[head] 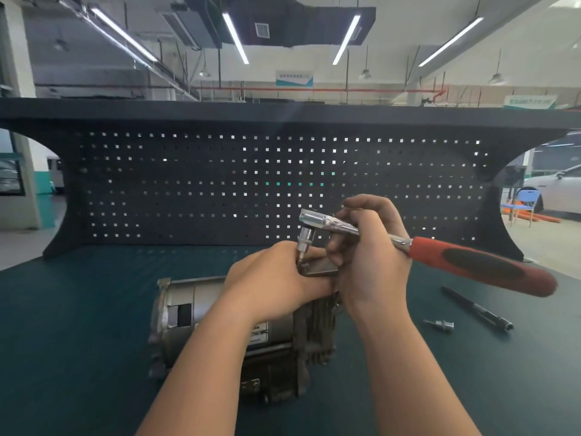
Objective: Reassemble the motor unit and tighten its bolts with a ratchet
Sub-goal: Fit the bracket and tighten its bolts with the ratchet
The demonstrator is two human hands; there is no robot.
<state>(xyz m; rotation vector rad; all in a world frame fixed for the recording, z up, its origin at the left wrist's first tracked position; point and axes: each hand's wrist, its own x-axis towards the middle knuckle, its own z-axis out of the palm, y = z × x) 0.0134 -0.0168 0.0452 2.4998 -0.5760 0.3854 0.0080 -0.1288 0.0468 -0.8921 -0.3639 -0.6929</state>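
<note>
The green worktop (78,309) carries the motor unit (195,313), lying on its side at centre. Above it the ratchet (408,243) points down onto what looks like a bolt. The right hand (367,256) grips its shaft; the left hand (270,278) curls round the socket end. A loose bolt (438,325) lies to the right.

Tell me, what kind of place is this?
Probably a repair workshop: a workbench backed by a tool pegboard, a motor unit under a ratchet, and a white car parked behind.
</note>
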